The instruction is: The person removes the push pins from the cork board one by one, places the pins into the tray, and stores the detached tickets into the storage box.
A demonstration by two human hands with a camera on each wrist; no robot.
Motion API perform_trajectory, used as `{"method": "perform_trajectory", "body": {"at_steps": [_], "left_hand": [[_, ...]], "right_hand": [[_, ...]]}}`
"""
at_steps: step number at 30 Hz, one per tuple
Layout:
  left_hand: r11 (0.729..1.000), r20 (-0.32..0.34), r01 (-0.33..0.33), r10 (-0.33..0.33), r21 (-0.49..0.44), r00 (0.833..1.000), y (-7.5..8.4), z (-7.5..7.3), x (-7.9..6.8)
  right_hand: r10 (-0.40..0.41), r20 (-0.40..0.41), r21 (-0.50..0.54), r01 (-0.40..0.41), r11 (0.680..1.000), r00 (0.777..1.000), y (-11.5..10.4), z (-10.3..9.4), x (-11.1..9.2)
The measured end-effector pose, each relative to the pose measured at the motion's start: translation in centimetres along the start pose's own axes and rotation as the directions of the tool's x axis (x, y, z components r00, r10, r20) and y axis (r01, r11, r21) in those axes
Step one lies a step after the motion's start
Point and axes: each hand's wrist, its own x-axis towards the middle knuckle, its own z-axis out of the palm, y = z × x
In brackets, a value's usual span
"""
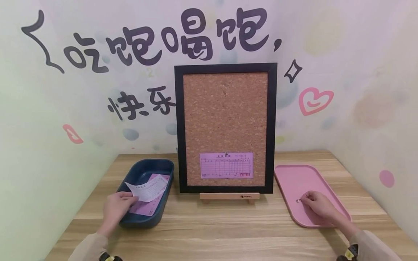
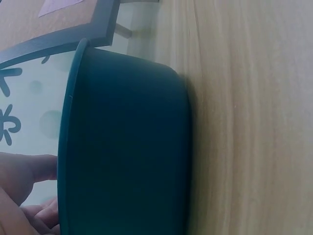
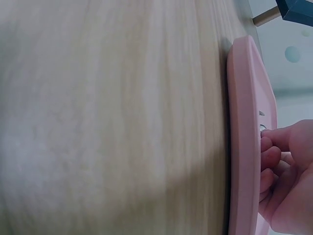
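My left hand [image 1: 118, 208] reaches over the rim of a dark blue basin [image 1: 158, 219] and pinches a white printed slip [image 1: 148, 188] by its lower left edge. The slip is lifted and curled above pink slips [image 1: 147, 207] lying in the basin. In the left wrist view, the basin's wall hides the fingertips. Over a pink tray [image 1: 295, 177], my right hand [image 1: 318, 203] has its thumb and index finger together on a small shiny pushpin [image 3: 263, 128]. Another small shiny piece [image 3: 261, 113] lies just beyond the fingertips.
Between basin and tray, a black-framed cork board [image 1: 225, 112] stands on a wooden easel [image 1: 228, 196]. A pink printed form [image 1: 226, 166] hangs low on it, held at the top by a pin [image 1: 226, 154]. Behind the wooden table [image 1: 209, 235] is a wall with painted writing.
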Motion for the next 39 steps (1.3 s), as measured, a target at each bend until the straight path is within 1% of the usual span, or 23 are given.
{"method": "perform_trajectory", "body": {"at_steps": [5,12,16,26,34,39], "left_hand": [[1.0,0.014,-0.003,0.003,0.023,1.0,0.19,0.04,-0.19],[0.998,0.019,-0.018,0.017,0.063,1.0,0.4,0.07,-0.42],[0.998,0.025,-0.025,0.024,0.066,0.999,0.54,0.07,-0.56],[0.997,0.048,-0.008,0.004,0.081,0.999,0.69,-0.02,-0.71],[0.994,0.028,-0.037,0.034,0.107,0.999,0.59,-0.06,-0.71],[0.994,0.032,-0.039,0.036,0.1,0.999,0.5,-0.07,-0.65]], "right_hand": [[-0.015,-0.003,-0.016,0.015,1.0,1.0,-0.15,-0.08,0.07],[-0.018,-0.003,-0.004,0.018,1.0,1.0,-0.33,-0.07,-0.12],[-0.026,-0.004,-0.003,0.026,1.0,1.0,-0.3,-0.13,-0.16],[-0.019,0.002,0.005,0.019,1.0,1.0,-0.41,-0.17,-0.1],[-0.013,-0.011,0.009,0.014,1.0,1.0,-0.16,-0.16,-0.08],[-0.001,-0.013,0.024,0.001,1.0,1.0,0.0,-0.13,0.0]]}}
